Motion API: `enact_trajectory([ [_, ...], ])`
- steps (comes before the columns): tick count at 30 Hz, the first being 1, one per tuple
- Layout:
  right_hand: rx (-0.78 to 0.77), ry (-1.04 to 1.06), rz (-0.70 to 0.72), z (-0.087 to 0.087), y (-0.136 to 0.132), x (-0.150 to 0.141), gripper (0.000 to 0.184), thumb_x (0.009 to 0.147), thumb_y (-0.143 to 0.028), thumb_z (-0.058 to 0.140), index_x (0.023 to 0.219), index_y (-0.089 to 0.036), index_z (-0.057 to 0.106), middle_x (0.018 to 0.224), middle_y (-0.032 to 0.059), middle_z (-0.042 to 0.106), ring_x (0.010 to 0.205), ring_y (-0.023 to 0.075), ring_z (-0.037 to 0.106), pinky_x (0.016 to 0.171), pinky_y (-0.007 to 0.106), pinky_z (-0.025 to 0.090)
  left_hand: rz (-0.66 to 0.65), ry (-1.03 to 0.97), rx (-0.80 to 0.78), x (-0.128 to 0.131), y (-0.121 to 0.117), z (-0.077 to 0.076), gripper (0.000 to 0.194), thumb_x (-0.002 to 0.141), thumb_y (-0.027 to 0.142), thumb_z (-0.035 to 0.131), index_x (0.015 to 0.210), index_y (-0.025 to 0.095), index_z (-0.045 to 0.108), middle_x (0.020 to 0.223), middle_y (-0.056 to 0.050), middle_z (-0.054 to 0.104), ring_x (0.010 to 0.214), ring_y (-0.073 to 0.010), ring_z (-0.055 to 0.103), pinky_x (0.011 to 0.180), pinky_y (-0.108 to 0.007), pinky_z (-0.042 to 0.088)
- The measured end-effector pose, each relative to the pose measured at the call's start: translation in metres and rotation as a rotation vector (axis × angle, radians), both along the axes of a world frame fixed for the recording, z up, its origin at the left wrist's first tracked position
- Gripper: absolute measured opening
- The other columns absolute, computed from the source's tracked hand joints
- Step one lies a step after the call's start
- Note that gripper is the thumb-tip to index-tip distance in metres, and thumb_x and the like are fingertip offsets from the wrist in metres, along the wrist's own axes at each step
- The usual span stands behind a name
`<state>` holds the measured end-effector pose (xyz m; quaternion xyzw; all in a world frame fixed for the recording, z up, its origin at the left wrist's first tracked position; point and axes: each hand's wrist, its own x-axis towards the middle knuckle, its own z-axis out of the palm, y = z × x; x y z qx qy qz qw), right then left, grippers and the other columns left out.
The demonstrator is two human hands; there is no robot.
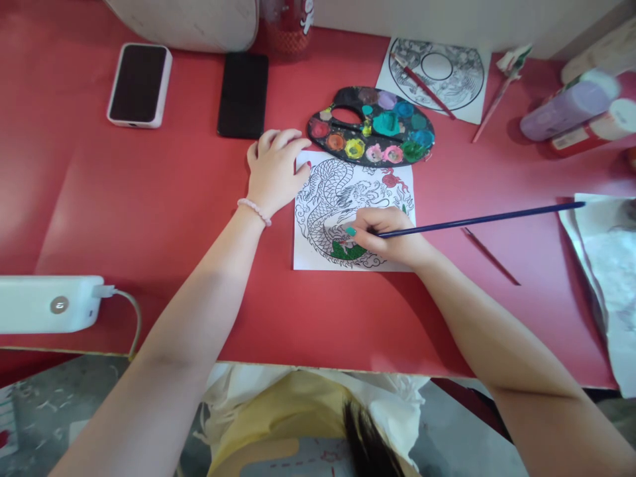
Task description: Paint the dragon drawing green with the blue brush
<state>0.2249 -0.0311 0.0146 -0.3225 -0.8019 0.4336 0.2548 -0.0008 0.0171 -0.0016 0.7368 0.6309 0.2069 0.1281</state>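
Note:
A square sheet with a printed dragon drawing [322,205] lies on the red table in front of me. Part of the drawing is painted green, and a small motif at its upper right is red. My right hand [385,232] is closed around a long blue paintbrush [477,220] over the lower part of the sheet; the brush tip is hidden by the fingers. My left hand [278,165] rests with fingers spread at the sheet's upper left corner, the thumb on the paper. Just above the sheet lies a black paint palette [332,103] with several coloured wells.
A second printed sheet [397,79] bears a red brush [422,86]. Another brush [491,255] lies right of my hand. Paint bottles [571,106] and crumpled paper [611,278] are at the right. A black phone [243,96], a white-edged device [139,86] and a white power bank [34,305] sit left.

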Motion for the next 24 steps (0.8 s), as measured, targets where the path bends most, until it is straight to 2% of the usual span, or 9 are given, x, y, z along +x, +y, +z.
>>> enact_trajectory([
  [7, 0.001, 0.046, -0.02, -0.0015, 0.0005, -0.0004, 0.035, 0.086, -0.019, 0.056, 0.058, -0.021, 0.035, 0.055, -0.006, 0.038, 0.048, 0.0068, 0.032, 0.047, 0.024, 0.026, 0.003, -0.02, -0.046, 0.0006, 0.0002, -0.0007, 0.036, 0.092, 0.035, 0.048, 0.126, 0.037, 0.059, 0.144, 0.002, 0.051, 0.142, -0.0343, 0.028, 0.118, -0.061, 0.019],
  [13, -0.005, 0.035, -0.03, -0.0031, -0.0002, -0.0011, 0.034, 0.087, -0.023, 0.057, 0.06, -0.021, 0.037, 0.056, -0.0056, 0.04, 0.05, 0.0075, 0.033, 0.049, 0.025, 0.026, 0.002, -0.053, -0.012, -0.0007, 0.0006, -0.0019, 0.038, 0.089, 0.036, 0.052, 0.126, 0.041, 0.058, 0.137, 0.004, 0.058, 0.141, -0.0327, 0.031, 0.119, -0.057, 0.022],
  [19, 0.002, 0.002, -0.027, -0.0021, -0.0004, -0.0018, 0.034, 0.086, -0.024, 0.057, 0.059, -0.021, 0.037, 0.055, -0.0056, 0.04, 0.049, 0.0074, 0.033, 0.048, 0.024, 0.026, -0.001, -0.03, -0.032, 0.0002, -0.0007, 0.0017, 0.039, 0.089, 0.035, 0.05, 0.126, 0.042, 0.058, 0.141, 0.004, 0.054, 0.141, -0.0341, 0.032, 0.118, -0.058, 0.023],
  [24, -0.003, -0.011, -0.037, -0.0011, -0.0006, -0.0018, 0.035, 0.085, -0.024, 0.057, 0.058, -0.021, 0.035, 0.053, -0.0059, 0.038, 0.049, 0.0072, 0.032, 0.048, 0.025, 0.025, 0.003, -0.048, -0.014, 0.0003, -0.0007, 0.0014, 0.042, 0.088, 0.035, 0.053, 0.13, 0.042, 0.057, 0.138, 0.004, 0.057, 0.141, -0.0338, 0.031, 0.119, -0.057, 0.023],
])
